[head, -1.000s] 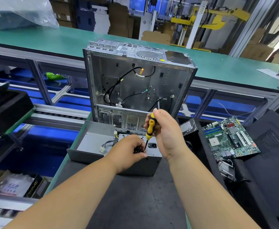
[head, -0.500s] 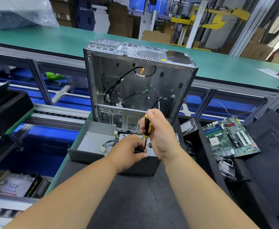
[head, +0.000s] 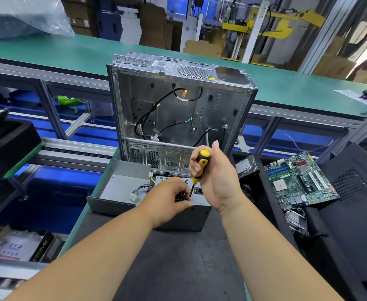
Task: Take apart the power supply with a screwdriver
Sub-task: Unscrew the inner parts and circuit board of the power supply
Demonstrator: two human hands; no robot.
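At frame centre I see the screwdriver (head: pixel 200 165), yellow-and-black handle up, thin shaft running nearly upright down onto the grey metal power supply (head: pixel 196 208) on the dark counter (head: pixel 178 257). My right hand (head: pixel 217 177) clenches the handle; my left hand (head: pixel 169 198) grasps the supply's top edge. Behind stands an open computer case (head: pixel 178 109) holding loose black cables (head: pixel 147 120).

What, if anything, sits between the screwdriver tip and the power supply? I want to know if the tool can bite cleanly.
Nothing visible does. The right hand holds the screwdriver with its shaft angled down onto the power supply. The left hand grips the power supply's top beside the tip, not under it.
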